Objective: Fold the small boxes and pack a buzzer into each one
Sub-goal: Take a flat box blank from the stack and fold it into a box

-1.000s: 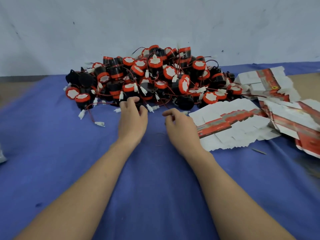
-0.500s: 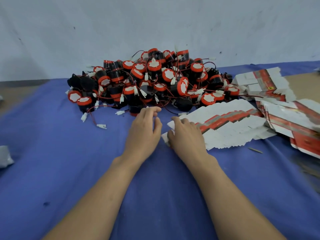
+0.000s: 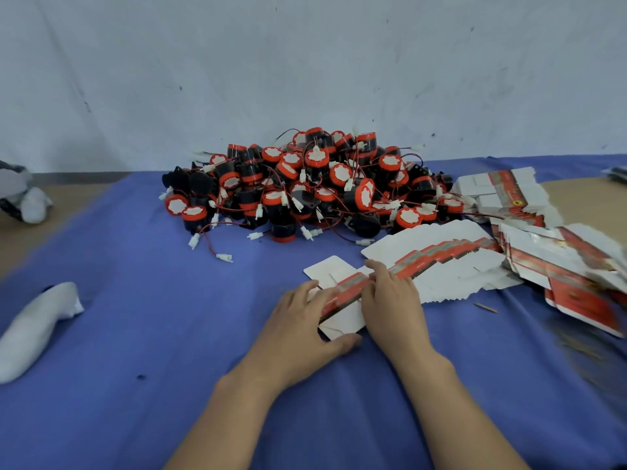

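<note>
Flat box blank (image 3: pixel 345 294) — left hand (image 3: pixel 305 322) pinches its near edge, right hand (image 3: pixel 393 308) presses down on it with straight fingers.

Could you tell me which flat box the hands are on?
The box nearest the person, left of the fanned stack, under the left hand and right hand.

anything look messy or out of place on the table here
Buzzers lie in a loose heap, wires tangled, some plugs trailing onto the cloth. The box blanks at right lie askew in a ragged fan. A thin stick lies loose beside them. Nothing looks damaged.
</note>
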The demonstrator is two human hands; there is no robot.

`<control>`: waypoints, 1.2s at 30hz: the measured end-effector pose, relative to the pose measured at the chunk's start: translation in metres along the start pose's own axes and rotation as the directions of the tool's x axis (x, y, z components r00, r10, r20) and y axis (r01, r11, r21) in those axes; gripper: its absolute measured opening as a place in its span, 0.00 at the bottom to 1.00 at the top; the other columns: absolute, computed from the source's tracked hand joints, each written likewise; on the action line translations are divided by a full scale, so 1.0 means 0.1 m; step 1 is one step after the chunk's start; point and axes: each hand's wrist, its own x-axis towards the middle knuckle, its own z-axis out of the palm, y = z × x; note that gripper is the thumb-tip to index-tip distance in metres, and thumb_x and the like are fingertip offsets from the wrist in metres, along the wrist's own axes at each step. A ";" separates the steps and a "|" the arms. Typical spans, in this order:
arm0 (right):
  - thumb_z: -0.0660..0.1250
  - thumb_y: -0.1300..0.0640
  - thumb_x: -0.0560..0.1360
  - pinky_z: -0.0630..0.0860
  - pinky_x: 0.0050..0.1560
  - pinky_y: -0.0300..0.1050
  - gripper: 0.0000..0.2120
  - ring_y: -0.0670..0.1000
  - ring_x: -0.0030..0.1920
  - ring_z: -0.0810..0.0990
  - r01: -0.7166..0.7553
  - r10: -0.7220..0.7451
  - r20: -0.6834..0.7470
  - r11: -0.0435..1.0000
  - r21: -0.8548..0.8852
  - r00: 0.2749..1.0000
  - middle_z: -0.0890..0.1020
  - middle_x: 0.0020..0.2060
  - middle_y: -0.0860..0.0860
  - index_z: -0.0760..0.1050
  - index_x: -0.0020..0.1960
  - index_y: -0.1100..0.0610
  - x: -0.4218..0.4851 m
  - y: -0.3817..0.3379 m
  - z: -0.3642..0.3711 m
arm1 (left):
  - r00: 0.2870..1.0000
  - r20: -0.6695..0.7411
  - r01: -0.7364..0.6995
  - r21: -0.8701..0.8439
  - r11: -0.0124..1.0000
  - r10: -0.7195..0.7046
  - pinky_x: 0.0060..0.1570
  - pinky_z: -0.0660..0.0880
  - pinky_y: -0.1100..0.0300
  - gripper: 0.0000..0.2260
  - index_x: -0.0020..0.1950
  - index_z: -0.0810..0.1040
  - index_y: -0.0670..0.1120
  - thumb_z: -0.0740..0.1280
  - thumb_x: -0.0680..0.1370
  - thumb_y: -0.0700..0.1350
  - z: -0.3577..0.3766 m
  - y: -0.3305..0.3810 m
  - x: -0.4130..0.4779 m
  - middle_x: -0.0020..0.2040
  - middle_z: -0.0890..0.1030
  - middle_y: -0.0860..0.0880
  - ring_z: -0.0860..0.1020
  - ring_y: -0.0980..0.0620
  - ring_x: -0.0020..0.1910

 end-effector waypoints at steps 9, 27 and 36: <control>0.57 0.48 0.84 0.75 0.59 0.45 0.14 0.42 0.61 0.76 -0.050 0.086 -0.036 0.815 0.577 0.996 0.77 0.64 0.42 0.69 0.69 0.40 -0.06 0.02 -0.03 | 0.987 -0.143 0.025 -0.328 0.944 -0.076 0.60 0.73 0.62 0.20 0.62 0.70 0.69 0.55 0.74 0.73 -0.08 0.02 -0.02 0.58 0.75 0.71 0.73 0.68 0.60; 0.68 0.56 0.73 0.76 0.65 0.44 0.33 0.40 0.67 0.74 -0.169 0.006 0.186 0.442 0.881 0.983 0.71 0.69 0.34 0.62 0.73 0.35 -0.06 -0.12 0.05 | 0.916 -0.382 -0.047 -0.413 0.909 -0.126 0.52 0.76 0.64 0.22 0.66 0.75 0.64 0.46 0.82 0.65 -0.08 0.08 -0.02 0.58 0.80 0.66 0.77 0.63 0.59; 0.68 0.61 0.77 0.79 0.53 0.39 0.30 0.45 0.52 0.83 -0.168 0.055 0.159 0.356 0.919 0.986 0.84 0.46 0.45 0.65 0.59 0.25 -0.02 -0.08 0.09 | 0.889 -0.450 -0.178 -0.155 0.972 0.091 0.62 0.64 0.77 0.22 0.68 0.75 0.61 0.48 0.83 0.63 -0.07 0.13 0.00 0.60 0.69 0.76 0.68 0.66 0.69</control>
